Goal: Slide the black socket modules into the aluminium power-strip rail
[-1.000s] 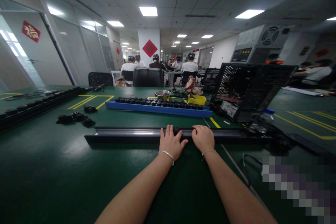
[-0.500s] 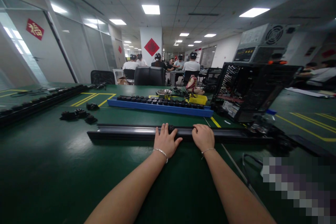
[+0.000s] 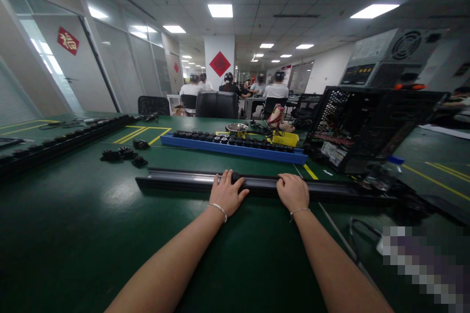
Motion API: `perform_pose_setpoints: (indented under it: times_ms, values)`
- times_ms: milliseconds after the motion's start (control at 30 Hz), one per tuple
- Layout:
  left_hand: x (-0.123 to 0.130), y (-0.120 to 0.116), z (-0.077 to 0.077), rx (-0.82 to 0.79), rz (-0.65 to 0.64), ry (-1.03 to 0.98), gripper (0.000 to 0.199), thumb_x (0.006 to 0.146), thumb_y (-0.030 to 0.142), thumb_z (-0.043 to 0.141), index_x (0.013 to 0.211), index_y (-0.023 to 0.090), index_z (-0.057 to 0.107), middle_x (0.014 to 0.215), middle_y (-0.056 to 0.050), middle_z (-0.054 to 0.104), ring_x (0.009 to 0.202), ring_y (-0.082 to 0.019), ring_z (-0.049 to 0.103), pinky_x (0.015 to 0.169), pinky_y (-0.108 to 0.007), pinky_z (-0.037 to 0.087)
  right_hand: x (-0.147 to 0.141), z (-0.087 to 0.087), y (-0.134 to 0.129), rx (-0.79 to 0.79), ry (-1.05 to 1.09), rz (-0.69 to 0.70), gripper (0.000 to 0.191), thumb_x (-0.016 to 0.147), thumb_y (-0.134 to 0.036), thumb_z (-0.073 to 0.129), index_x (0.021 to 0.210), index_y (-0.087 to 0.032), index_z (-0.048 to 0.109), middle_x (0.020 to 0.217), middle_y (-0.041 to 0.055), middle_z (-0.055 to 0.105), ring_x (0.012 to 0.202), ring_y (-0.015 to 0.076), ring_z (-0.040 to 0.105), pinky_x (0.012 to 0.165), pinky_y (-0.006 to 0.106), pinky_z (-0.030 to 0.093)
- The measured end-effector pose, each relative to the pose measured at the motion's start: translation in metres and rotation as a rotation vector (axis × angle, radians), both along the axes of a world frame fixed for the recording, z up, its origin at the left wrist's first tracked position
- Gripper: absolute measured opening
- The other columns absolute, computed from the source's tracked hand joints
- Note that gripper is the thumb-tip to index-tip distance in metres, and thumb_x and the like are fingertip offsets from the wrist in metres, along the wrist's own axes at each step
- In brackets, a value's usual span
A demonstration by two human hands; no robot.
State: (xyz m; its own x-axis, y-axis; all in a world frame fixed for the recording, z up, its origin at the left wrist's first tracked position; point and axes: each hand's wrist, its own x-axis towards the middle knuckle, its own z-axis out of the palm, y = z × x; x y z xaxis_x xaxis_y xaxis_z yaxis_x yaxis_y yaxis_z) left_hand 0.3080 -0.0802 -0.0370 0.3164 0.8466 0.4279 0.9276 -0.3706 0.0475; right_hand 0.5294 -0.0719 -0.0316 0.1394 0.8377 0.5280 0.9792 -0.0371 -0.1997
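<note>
A long black channel rail (image 3: 183, 182) lies crosswise on the green table in front of me. My left hand (image 3: 226, 191) rests over its middle with the fingers spread, beside a small black part (image 3: 235, 175) that sits in the rail. How the fingertips touch this part is hidden. Further right, my right hand (image 3: 293, 190) is closed on the rail, its fingers curled over the far wall.
Behind the rail stands a blue rail (image 3: 235, 150) filled with small black parts. Loose black parts (image 3: 119, 154) lie to the left. A yellow tray (image 3: 285, 139), a metal bowl (image 3: 237, 128) and an opened computer case (image 3: 370, 127) stand further back.
My view has turned slightly left. Along the rail, my left hand and the small black part have shifted left. My right hand keeps its place on the rail.
</note>
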Motion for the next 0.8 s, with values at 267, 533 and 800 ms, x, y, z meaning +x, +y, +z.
perform_pose_setpoints:
  times_ms: [267, 533, 800]
  values:
    - [-0.022, 0.002, 0.0, 0.045, 0.011, 0.041, 0.05, 0.085, 0.057, 0.021, 0.121, 0.036, 0.049, 0.135, -0.009, 0.045, 0.129, -0.026, 0.033, 0.103, -0.049, 0.024, -0.001, 0.001, -0.002, -0.008, 0.003, -0.003, 0.035, 0.081, -0.024, 0.037, 0.096, -0.018, 0.067, 0.105, 0.0041, 0.065, 0.098, 0.0188, 0.054, 0.087, 0.032, 0.036]
    - [-0.048, 0.004, 0.005, 0.013, 0.017, 0.066, 0.047, 0.087, 0.053, 0.023, 0.123, 0.036, 0.049, 0.134, -0.008, 0.046, 0.128, -0.024, 0.035, 0.103, -0.046, 0.027, -0.001, 0.001, -0.001, -0.005, 0.005, -0.003, 0.035, 0.081, -0.024, 0.037, 0.098, -0.017, 0.067, 0.105, 0.0047, 0.065, 0.098, 0.0187, 0.054, 0.089, 0.032, 0.035]
    - [-0.062, 0.004, 0.009, 0.005, 0.025, 0.045, 0.042, 0.087, 0.049, 0.029, 0.12, 0.036, 0.052, 0.133, -0.006, 0.048, 0.127, -0.023, 0.036, 0.103, -0.043, 0.028, -0.001, 0.001, -0.001, -0.016, 0.018, -0.001, 0.035, 0.081, -0.024, 0.038, 0.098, -0.018, 0.067, 0.106, 0.0049, 0.065, 0.099, 0.0186, 0.054, 0.089, 0.031, 0.035]
